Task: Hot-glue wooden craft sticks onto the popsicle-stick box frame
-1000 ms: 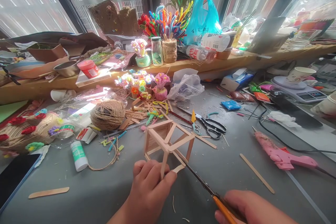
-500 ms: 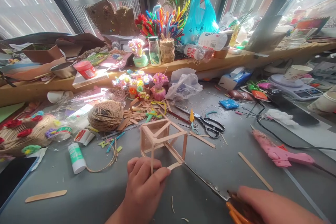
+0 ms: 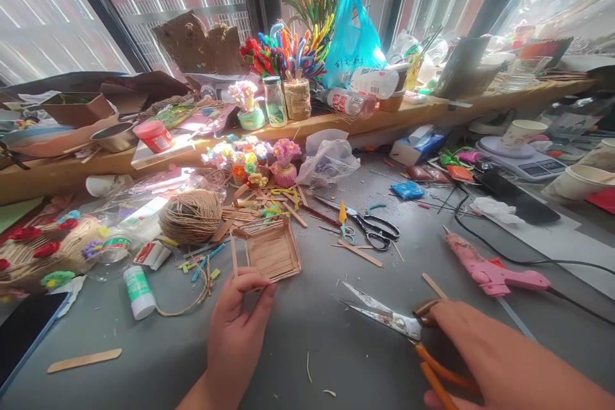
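Observation:
My left hand [image 3: 243, 317] pinches the near edge of a small box made of craft sticks [image 3: 273, 250], tilted so that its slatted side shows. Some of the box's near edge is hidden behind my fingers. To the right, my right hand [image 3: 473, 346] grips a pair of scissors [image 3: 384, 317] with orange handles, its worn metal blades spread apart. The blades point toward the box without touching it. A loose craft stick [image 3: 434, 286] lies partly behind my right hand, and another craft stick [image 3: 84, 360] rests at the lower left.
A pink glue gun [image 3: 494, 266] with a cord lies at right. Black-handled scissors [image 3: 379, 230] and a pile of stick pieces are beyond the box. A twine ball [image 3: 189, 216], a glue stick [image 3: 139, 293] and a phone [image 3: 29, 333] are at left. A crowded ledge [image 3: 211, 144] runs behind.
The box has turned over in my left hand, from an open frame view to its slatted side. The scissors have moved away from it and their blades have spread. The view has shifted slightly.

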The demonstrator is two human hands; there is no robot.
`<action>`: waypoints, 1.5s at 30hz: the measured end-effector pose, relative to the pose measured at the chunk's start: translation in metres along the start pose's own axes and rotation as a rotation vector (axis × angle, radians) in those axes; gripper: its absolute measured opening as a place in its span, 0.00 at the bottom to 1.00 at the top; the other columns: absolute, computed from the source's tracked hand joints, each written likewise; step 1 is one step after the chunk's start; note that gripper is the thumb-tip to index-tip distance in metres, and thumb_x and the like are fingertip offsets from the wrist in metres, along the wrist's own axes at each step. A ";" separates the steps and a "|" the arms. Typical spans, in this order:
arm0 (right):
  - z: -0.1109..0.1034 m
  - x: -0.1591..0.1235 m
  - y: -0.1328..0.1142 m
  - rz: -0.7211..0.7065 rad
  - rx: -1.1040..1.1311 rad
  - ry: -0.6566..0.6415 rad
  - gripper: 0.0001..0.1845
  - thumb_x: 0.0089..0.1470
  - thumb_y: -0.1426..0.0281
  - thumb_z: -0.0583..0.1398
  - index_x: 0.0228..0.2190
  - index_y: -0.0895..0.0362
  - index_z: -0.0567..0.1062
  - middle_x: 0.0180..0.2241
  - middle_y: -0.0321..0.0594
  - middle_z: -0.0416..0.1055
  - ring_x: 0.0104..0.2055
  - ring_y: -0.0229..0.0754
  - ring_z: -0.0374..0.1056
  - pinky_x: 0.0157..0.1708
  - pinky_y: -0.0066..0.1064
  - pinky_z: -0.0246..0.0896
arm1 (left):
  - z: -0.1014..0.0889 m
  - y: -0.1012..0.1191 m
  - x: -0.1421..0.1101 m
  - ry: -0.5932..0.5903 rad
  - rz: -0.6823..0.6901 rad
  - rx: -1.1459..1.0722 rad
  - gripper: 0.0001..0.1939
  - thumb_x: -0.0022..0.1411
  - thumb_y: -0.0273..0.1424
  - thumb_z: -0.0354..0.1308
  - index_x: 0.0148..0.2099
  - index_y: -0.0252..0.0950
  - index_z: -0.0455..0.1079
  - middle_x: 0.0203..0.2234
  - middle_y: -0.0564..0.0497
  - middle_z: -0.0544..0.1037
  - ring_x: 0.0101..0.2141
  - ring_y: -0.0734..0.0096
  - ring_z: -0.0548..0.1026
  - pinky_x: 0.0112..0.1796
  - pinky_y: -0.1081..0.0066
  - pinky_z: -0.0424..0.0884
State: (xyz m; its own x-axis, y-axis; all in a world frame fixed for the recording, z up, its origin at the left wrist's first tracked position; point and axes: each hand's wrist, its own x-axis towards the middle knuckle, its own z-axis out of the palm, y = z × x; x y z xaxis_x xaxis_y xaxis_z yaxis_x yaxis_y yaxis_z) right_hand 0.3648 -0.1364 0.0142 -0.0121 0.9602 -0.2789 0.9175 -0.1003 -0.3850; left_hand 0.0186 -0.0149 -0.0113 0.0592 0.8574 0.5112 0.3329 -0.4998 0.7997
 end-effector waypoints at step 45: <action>0.032 0.109 -0.115 -0.181 1.260 0.203 0.24 0.59 0.46 0.64 0.39 0.55 0.79 0.31 0.37 0.74 0.35 0.46 0.70 0.38 0.36 0.67 | 0.029 0.026 0.041 -0.202 -0.483 -0.302 0.25 0.53 0.54 0.75 0.36 0.38 0.77 0.30 0.53 0.78 0.33 0.67 0.73 0.37 0.71 0.69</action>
State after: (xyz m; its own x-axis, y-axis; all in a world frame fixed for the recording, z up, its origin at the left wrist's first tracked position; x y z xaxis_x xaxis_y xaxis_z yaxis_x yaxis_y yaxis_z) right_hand 0.2453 -0.0286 0.0001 0.0661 0.9970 -0.0403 -0.0988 -0.0337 -0.9945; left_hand 0.0569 0.0110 0.0216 0.1551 0.9877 0.0215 0.0859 -0.0352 0.9957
